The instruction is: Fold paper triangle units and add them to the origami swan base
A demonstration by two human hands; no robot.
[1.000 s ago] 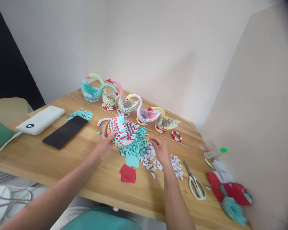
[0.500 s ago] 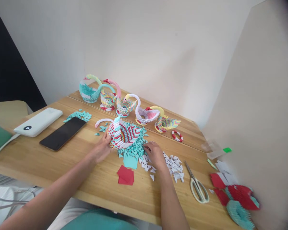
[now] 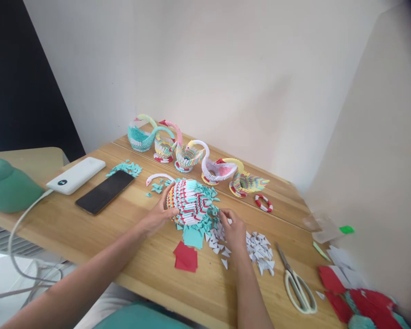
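Note:
My left hand (image 3: pixel 165 211) grips a folded-paper swan body (image 3: pixel 190 201) by its left side. The body is banded in white, red and turquoise, and its outer wall faces me. Beyond it lies a curved white swan neck (image 3: pixel 159 176) with a pink tip. My right hand (image 3: pixel 232 224) hovers by the body's right end with fingers pinched; whatever is between the fingertips is too small to name. Turquoise folded paper pieces (image 3: pixel 205 224) spread under the body, and white folded pieces (image 3: pixel 260 251) lie around my right hand.
Several finished paper swans (image 3: pixel 219 170) line the back, near a red-and-white ring (image 3: pixel 263 203). Scissors (image 3: pixel 297 285) lie at right, red paper squares (image 3: pixel 185 258) in front. A phone (image 3: pixel 104 192) and a cabled white power bank (image 3: pixel 76 175) sit at left. Turquoise pieces (image 3: pixel 125 168) lie behind the phone.
My left hand has turned the swan body, so its outer wall shows instead of its hollow inside. My right hand has lifted from the pile toward the body. The view has shifted left.

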